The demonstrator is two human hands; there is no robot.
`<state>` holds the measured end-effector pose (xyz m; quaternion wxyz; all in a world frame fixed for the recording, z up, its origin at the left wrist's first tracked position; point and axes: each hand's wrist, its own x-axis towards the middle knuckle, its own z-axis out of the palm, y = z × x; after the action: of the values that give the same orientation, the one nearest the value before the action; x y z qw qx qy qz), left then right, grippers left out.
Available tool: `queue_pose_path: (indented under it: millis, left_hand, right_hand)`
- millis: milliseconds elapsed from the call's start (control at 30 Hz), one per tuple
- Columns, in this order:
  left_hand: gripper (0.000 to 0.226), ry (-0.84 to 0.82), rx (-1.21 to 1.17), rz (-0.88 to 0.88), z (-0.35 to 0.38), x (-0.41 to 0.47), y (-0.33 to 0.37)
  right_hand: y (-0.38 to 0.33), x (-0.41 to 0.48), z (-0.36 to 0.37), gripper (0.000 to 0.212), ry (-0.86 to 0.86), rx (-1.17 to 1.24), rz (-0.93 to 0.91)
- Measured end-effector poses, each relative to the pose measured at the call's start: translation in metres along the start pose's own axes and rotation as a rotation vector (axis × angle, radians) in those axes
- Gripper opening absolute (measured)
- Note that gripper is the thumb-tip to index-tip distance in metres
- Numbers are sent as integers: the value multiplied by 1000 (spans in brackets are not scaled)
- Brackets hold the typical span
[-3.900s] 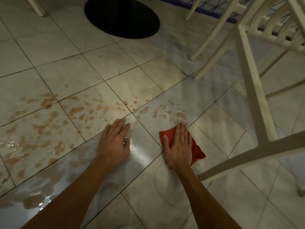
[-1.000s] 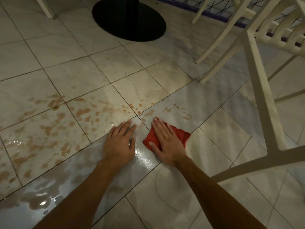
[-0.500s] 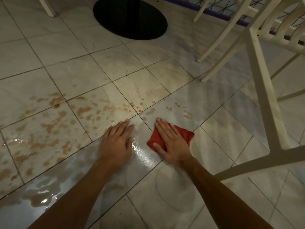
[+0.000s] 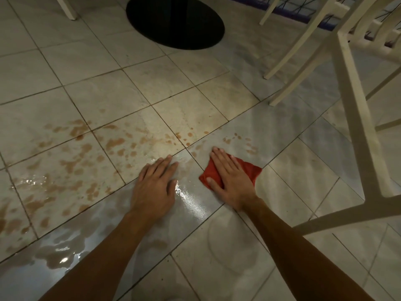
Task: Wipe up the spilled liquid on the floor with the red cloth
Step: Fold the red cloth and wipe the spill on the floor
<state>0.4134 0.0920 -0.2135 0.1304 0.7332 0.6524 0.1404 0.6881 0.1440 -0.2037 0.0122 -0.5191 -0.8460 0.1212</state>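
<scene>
Since the earliest frame your right hand has slid the cloth leftward and turned, so the fingers now point toward the upper left. Fewer brown drops remain above it. Your left hand has stayed planted.

The cloth lies just right of frame centre, pinned to the floor under your right palm. That hand is flat, with straight fingers pressing down rather than curling round the cloth. The left hand is also flat, on wet tile, and holds nothing.

You look to be mid-wipe and early in the job. Most of the spill is untouched, with spots across the middle left and a puddle at lower left. The next stroke calls for carrying the cloth left, and your bracing hand sits in that path.

Count: one cloth, two hands, one black table base. There are probably two white chairs, though cropping makes that uncertain.
</scene>
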Motion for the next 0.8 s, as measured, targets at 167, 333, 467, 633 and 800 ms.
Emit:
queue_pose_path:
  millis: [167,333,467,633,800]
  left_hand:
    - [57,21,-12,-22,1,-2,5]
    - [57,11,-17,4,-1,-1,0]
    - [57,23,-21,3,1,-2,1]
    - [56,23,-24,-12,2,-2,4]
    - [57,-17,-5,5,-2,-2,-1]
  right_hand:
    - [-17,46,5,85,25,-5,133]
    - [-12,12,1,86,-28,5,-189]
    - [6,8,-3,85,-7,3,-16]
    - [-27,46,6,85,19,5,68]
    - [-17,1,6,84,-26,-12,-205]
